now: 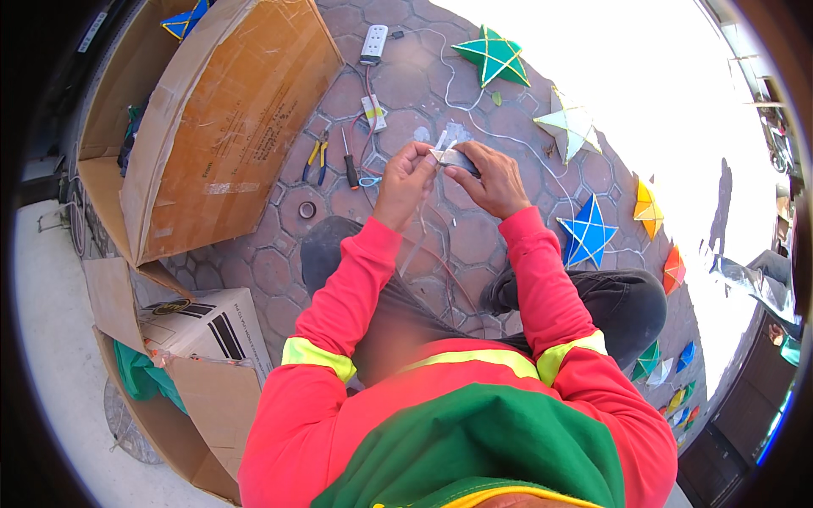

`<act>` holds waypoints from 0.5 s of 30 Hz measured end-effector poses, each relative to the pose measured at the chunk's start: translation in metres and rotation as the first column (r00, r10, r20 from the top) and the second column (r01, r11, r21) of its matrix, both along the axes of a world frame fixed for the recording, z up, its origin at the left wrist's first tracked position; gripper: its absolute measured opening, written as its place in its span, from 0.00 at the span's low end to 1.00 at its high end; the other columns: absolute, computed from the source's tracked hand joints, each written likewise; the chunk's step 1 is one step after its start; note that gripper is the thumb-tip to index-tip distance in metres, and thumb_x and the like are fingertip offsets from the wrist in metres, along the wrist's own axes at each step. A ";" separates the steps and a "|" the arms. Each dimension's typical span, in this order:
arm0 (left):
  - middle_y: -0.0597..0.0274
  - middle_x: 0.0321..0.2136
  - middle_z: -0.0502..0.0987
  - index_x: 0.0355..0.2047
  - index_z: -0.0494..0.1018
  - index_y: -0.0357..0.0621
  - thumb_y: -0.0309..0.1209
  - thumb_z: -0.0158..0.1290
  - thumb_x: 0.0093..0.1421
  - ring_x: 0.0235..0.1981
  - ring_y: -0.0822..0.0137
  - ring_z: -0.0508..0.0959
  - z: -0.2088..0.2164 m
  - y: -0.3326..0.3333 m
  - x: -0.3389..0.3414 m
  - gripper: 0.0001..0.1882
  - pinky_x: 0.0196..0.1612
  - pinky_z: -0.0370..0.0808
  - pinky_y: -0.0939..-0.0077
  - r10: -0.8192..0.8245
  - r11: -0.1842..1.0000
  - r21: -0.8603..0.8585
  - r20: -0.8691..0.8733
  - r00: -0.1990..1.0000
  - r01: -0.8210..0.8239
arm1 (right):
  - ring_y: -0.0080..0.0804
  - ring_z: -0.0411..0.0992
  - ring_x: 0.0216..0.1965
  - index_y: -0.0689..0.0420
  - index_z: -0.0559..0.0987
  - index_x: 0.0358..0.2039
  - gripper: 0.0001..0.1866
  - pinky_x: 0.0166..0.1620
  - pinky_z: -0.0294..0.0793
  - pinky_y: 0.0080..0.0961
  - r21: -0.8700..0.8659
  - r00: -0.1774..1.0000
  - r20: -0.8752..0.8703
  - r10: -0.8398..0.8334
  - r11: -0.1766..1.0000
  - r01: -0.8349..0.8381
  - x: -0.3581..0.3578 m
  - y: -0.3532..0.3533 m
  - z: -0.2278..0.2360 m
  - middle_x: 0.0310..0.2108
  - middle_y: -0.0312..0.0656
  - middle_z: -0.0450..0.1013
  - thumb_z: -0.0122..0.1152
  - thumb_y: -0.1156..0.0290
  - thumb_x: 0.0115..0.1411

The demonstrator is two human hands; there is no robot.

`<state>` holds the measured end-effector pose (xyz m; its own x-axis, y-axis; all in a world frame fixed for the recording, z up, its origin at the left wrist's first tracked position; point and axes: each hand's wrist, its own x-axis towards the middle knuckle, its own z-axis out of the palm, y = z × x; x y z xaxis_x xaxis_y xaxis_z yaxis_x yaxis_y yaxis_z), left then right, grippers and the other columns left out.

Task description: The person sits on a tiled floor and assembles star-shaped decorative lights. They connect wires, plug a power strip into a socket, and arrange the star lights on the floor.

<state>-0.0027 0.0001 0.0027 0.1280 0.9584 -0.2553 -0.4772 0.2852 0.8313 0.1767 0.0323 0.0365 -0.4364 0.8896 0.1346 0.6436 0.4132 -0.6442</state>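
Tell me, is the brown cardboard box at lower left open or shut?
Open: the brown cardboard box has a flap spread out, and green cloth shows inside.

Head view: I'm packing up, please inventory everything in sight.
bigger stars: five, green, white, blue, yellow, orange, right
small stars: several, mixed colours, lower right
power strip: one, white, upper centre
screwdriver: one, orange-black, upper centre
pliers: one, yellow-blue, beside screwdriver
tape roll: one, black, near pliers
cardboard boxes: at least two, brown, left
striped box: one, white, lower left
cables: several, white and reddish, centre
pale piece: one, whitish, centre
grey object: one, grey, centre
left hand: one, bare, holding pale piece
right hand: one, bare, holding grey object
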 end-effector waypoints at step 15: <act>0.77 0.22 0.65 0.41 0.71 0.42 0.31 0.50 0.68 0.20 0.84 0.60 0.009 -0.002 -0.001 0.07 0.23 0.56 0.86 -0.047 0.996 -0.075 0.090 0.995 0.054 | 0.40 0.72 0.28 0.61 0.78 0.42 0.22 0.34 0.70 0.31 -0.123 0.996 -0.086 0.009 0.992 -0.019 0.017 0.005 -0.012 0.28 0.47 0.73 0.60 0.53 0.62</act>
